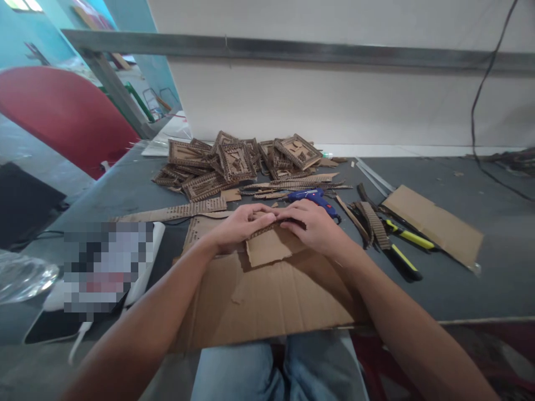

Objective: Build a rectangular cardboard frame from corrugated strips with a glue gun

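Both hands grip a small cardboard piece [273, 246] with a corrugated strip along its far edge. My left hand [247, 223] pinches that edge from the left, thumb along the strip. From the right, my right hand [311, 224] has its fingers curled over the same edge. Beneath lies a large creased cardboard sheet [267, 301], reaching over the table's front edge. Just beyond my right hand is a blue glue gun [309, 195], partly hidden by it. Another cardboard piece [203, 228] with a ridged edge sits left of my left hand.
Several cardboard frames [236, 161] are piled at the back, with loose corrugated strips [292, 184] before them. Cutters with yellow-black handles [407, 262] and a cardboard rectangle [434, 223] lie right. A phone [54, 326] with a cable, clear plastic [25, 278] and a red chair [62, 111] are left.
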